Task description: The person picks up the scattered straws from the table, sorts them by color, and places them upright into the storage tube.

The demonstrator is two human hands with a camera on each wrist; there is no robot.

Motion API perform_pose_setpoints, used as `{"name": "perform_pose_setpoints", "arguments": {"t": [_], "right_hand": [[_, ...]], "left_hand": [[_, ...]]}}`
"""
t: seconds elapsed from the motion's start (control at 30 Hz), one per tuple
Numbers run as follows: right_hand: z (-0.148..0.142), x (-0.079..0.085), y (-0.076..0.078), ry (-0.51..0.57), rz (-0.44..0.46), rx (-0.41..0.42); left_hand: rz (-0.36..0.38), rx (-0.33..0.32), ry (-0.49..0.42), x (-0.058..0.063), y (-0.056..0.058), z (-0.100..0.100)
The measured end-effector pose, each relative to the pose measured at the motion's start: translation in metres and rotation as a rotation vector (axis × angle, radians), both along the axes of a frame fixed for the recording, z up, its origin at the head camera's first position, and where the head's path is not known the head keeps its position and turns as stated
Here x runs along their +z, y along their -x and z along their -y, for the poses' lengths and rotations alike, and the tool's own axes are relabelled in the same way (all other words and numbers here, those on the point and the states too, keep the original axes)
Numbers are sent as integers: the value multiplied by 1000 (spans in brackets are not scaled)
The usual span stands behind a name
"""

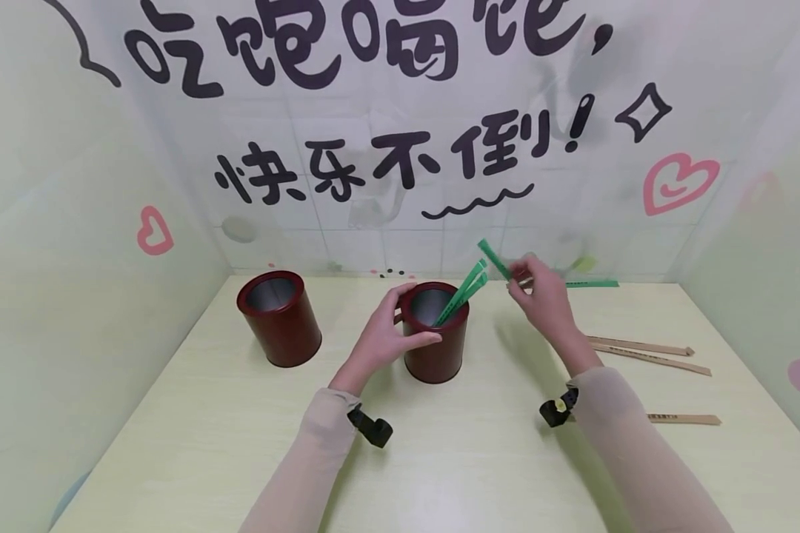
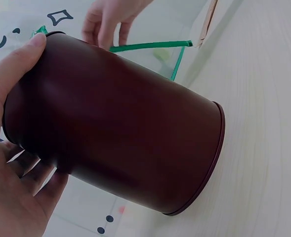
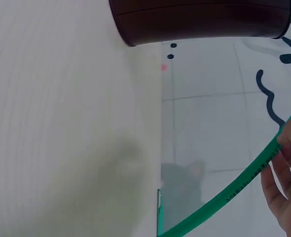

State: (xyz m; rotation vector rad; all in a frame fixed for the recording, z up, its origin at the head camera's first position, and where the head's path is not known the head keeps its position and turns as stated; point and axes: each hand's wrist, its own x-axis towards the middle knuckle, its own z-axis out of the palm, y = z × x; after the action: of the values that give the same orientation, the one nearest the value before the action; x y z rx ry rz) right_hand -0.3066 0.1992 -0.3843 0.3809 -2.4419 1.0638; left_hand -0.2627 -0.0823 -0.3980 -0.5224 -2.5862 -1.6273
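Two dark red, round canisters with open tops stand on the table. My left hand (image 1: 383,337) grips the rim of the middle canister (image 1: 436,363), thumb in front and fingers round the far side. Several green wrapped sticks (image 1: 458,302) lean inside it, their tops poking out over the right rim. Up and to the right of this canister, my right hand (image 1: 543,300) pinches another long, thin green wrapped stick (image 3: 244,180) with black print along it. This stick is held in the air, slanted. The other canister (image 1: 287,329) stands at the left, untouched.
A green stick (image 1: 593,284) lies along the back edge, right of my right hand. Below it lie brown wrapped sticks (image 1: 653,355) and one more brown stick (image 1: 687,420), partly behind my right sleeve. A printed wall sheet (image 1: 347,252) closes the back.
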Motion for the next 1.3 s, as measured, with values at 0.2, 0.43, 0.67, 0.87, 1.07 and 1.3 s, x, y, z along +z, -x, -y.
{"name": "perform_pose_setpoints", "arguments": {"t": [0.2, 0.43, 0.67, 0.87, 1.07, 1.3], "right_hand": [[4, 21, -14, 235, -76, -48], [9, 50, -34, 534, -194, -13], [17, 75, -58, 750, -364, 102], [25, 94, -75, 903, -518, 247], [35, 105, -87, 950, -541, 357], [49, 97, -90, 870, -435, 408]], "left_hand": [[-1, -2, -4, -1, -1, 0], [-1, 1, 0, -1, -1, 0], [4, -3, -1, 1, -1, -1], [1, -3, -5, 2, 0, -1], [3, 5, -3, 2, 0, 0], [11, -1, -5, 1, 0, 0]]}}
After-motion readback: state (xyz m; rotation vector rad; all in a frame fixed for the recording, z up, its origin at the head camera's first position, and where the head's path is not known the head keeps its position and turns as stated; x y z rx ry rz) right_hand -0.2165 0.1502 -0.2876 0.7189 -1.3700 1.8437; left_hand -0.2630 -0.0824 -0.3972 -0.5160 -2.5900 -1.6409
